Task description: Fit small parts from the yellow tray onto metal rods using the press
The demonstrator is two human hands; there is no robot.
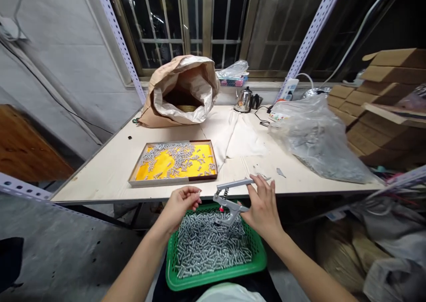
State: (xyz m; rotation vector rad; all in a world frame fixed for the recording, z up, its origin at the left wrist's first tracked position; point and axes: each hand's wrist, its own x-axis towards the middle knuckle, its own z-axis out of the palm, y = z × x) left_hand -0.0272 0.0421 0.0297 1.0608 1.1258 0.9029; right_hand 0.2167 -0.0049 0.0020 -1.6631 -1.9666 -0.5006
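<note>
My right hand [264, 206] grips a silver lever-handled hand tool [234, 183] with a spring and a red tip, holding it above the basket. Close to the tool's left side, my left hand [182, 205] is closed in a pinch; a tiny bit shows at the fingertips, too small to name. Below both hands sits a green plastic basket [216, 279] at my lap, filled with small silver ribbed metal pieces [213, 246] that look like screws or springs. On the table, a shallow tray [173, 181] with a yellow bottom holds more small silver pieces [179, 156].
A large open paper sack [183, 91] lies behind the tray. White cloth [244, 138], a metal kettle [244, 100] and a bulky clear plastic bag [319, 138] are on the table [100, 169]. Cardboard boxes [382, 115] stack up at right. A small grey scrap [280, 172] lies near the front edge.
</note>
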